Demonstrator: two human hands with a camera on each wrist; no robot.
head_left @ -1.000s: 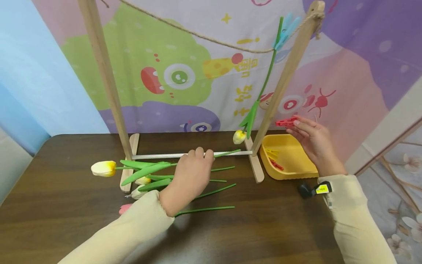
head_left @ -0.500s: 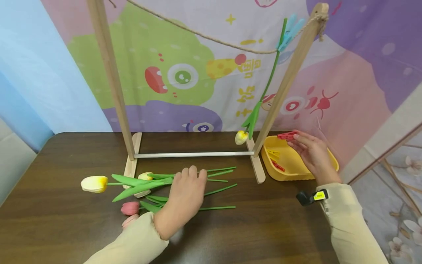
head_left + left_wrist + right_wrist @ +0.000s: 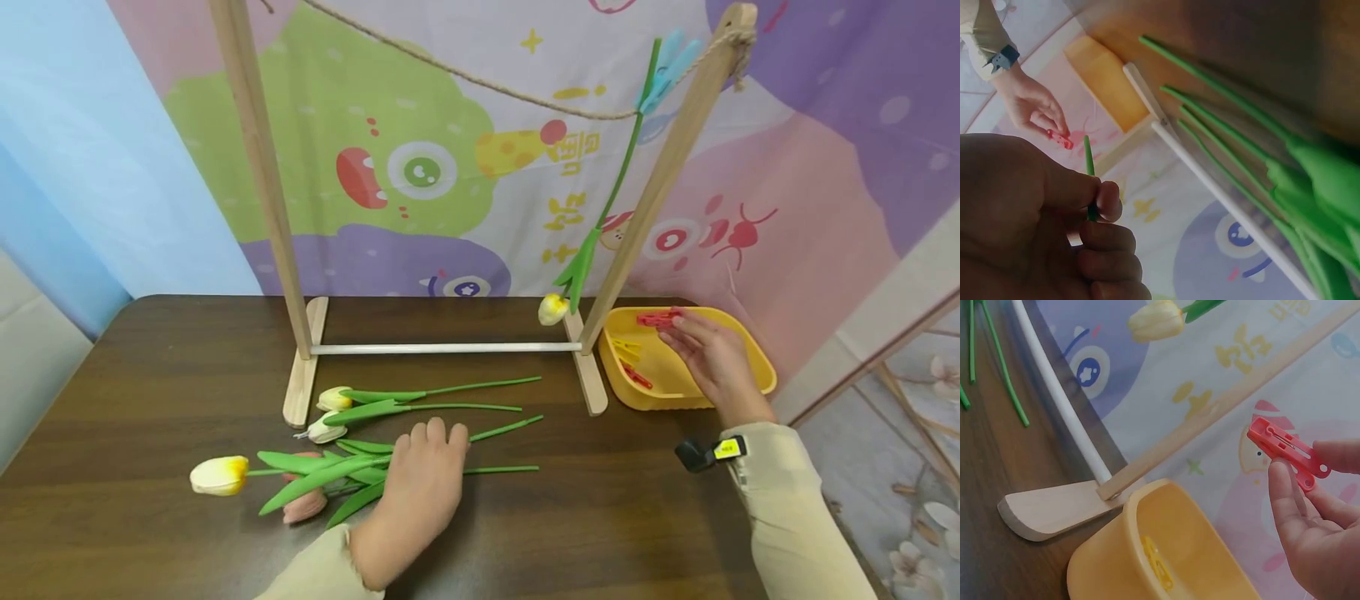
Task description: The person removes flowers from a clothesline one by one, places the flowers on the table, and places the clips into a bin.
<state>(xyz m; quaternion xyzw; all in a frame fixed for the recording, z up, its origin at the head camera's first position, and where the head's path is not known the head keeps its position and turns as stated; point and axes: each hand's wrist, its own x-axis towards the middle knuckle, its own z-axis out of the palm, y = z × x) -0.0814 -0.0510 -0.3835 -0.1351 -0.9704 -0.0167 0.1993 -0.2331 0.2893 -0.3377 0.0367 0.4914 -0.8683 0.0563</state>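
Note:
My left hand (image 3: pixel 423 479) pinches the green stem (image 3: pixel 1089 156) of an artificial yellow-and-white tulip (image 3: pixel 219 476) between thumb and forefinger. That tulip's head points left and overlaps a pink tulip (image 3: pixel 306 505) in the head view. Beside the hand, white tulips (image 3: pixel 327 429) lie with stems toward the right. My right hand (image 3: pixel 712 354) holds a red clothespin (image 3: pixel 1285 450) by its handle ends, above the yellow tray (image 3: pixel 761 367). Another tulip (image 3: pixel 553 309) hangs head down from the rope (image 3: pixel 480 81), clipped by a light blue clothespin (image 3: pixel 663 75).
A wooden frame with two posts (image 3: pixel 262 167) and a white crossbar (image 3: pixel 450 349) stands at the table's back, before a cartoon-printed cloth (image 3: pixel 420 258). Yellow clothespins (image 3: pixel 627 350) and a red one (image 3: pixel 637 377) lie in the tray. Its right foot (image 3: pixel 592 387) is close to the tray.
My left hand has moved toward the front of the table with the tulip, away from the crossbar. My right hand has lowered the red clothespin over the tray.

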